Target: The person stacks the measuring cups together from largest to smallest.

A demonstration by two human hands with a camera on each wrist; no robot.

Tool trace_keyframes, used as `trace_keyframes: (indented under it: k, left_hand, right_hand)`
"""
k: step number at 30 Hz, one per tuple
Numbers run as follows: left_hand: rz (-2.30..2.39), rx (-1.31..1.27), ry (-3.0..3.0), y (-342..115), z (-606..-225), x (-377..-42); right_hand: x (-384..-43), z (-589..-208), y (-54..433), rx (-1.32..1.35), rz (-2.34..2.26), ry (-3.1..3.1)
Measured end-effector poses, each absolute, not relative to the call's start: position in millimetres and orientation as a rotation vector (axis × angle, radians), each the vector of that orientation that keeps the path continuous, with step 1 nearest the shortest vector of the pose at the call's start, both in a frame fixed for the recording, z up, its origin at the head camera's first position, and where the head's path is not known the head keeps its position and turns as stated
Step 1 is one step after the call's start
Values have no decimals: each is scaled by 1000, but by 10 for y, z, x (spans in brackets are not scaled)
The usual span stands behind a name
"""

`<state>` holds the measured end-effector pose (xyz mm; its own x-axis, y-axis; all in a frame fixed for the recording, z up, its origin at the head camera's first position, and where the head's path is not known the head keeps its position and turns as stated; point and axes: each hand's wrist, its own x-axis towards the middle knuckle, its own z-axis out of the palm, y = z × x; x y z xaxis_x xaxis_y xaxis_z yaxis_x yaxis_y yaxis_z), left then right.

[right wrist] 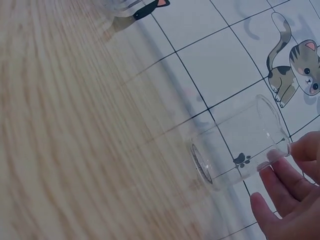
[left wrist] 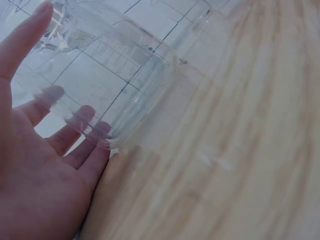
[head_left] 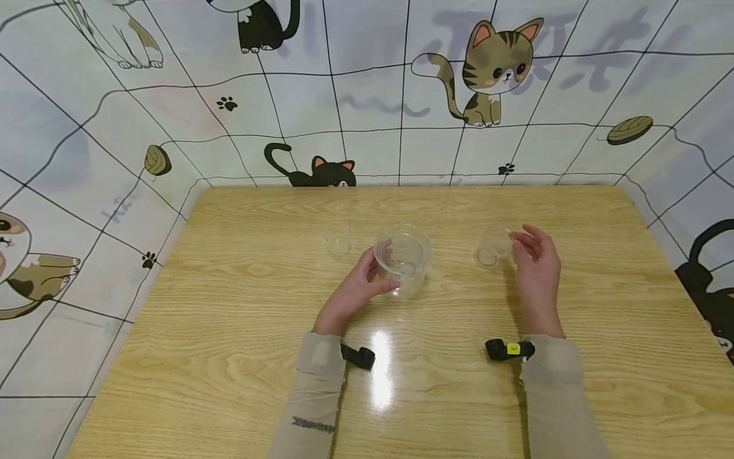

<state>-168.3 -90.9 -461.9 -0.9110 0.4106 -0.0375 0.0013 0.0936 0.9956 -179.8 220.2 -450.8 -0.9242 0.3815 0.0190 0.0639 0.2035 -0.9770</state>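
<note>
A large clear beaker (head_left: 404, 258) with a printed scale, readable in the left wrist view, stands near the middle of the table. My left hand (head_left: 358, 284) grips its left side, thumb across the front and the other fingers round the far side. To the right, my right hand (head_left: 538, 268) pinches the rim of a small clear beaker (right wrist: 235, 147) between thumb and fingers. That beaker is upright, its base close over the wood. Another small clear beaker (head_left: 338, 242) is left of the large one, with no hand on it.
The wooden table (head_left: 229, 357) has its back edge against a wall covering (head_left: 373, 108) with a grid and cartoon cats. Side walls of the same print flank it. A bright reflection lies in front of the large beaker.
</note>
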Motion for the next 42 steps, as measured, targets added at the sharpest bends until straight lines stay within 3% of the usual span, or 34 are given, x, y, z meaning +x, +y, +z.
trace_keyframes:
  k: [7,16,24,42]
  left_hand:
    - [1870,415,2046,-912,-4464,-1642]
    - [1873,390,2088,-916,-4662,-1730]
    - [1843,372,2033,-918,-4423,-1641]
    - [1862,358,2090,-919,-4622,-1747]
  right_hand:
    - [-1790,-4465,2180,-371,1808,-2226]
    - [-1847,-4514,2180,-217,1732,-2421]
    - [-1799,-4440,2107,-234,1766,-2538]
    - [-1829,-4418,2096,-304,1713,-2605]
